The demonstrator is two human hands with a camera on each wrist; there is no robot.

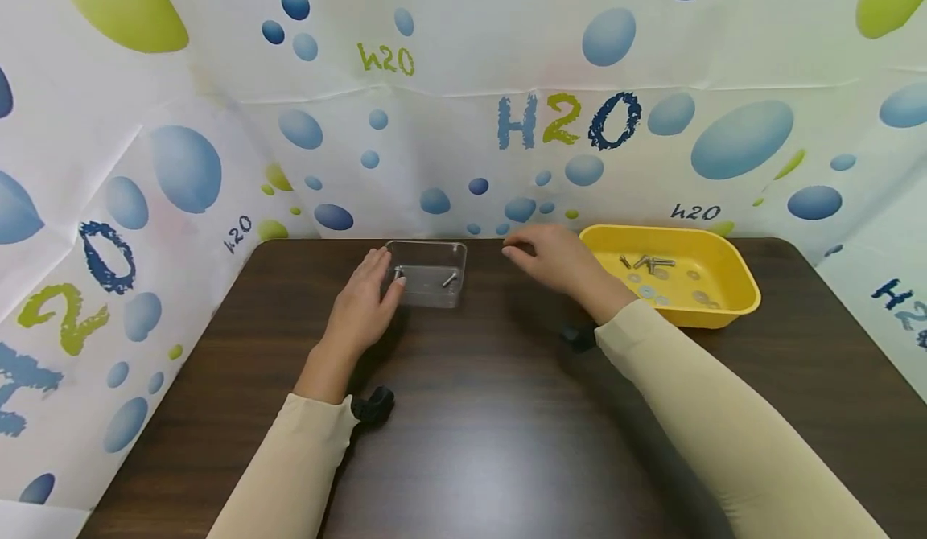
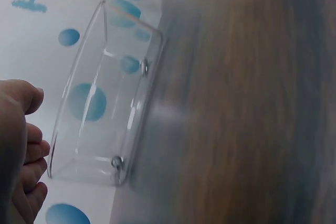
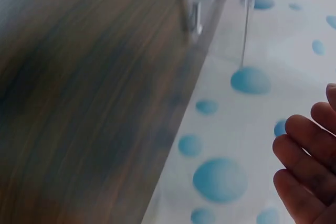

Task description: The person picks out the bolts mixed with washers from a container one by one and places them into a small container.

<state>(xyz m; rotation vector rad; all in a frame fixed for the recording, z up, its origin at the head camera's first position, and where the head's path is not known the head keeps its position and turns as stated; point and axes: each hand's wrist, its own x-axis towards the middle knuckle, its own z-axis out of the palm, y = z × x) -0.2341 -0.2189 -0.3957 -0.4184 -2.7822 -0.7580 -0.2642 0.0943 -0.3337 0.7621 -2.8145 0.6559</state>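
Observation:
A clear plastic box (image 1: 443,304) sits near the back edge of the table with two metal bolts in it, one bolt (image 1: 450,279) on the right and another beside the left wall. My left hand (image 1: 360,302) is at the box's left side, fingers extended; whether it touches the wall I cannot tell. Both bolts show through the box (image 2: 156,51) in the left wrist view. Held above the table between the box and a yellow tub (image 1: 713,316), my right hand (image 1: 554,259) has loosely bent fingers and nothing visible in it. Several bolts (image 1: 662,262) and flat washers (image 1: 647,291) lie in the tub.
The dark wooden table (image 1: 463,410) ends at a white backdrop (image 1: 434,145) printed with blue and green drops, which rises behind it and on both sides. A black wrist camera (image 1: 372,405) is strapped at the left sleeve, with another (image 1: 578,338) at the right.

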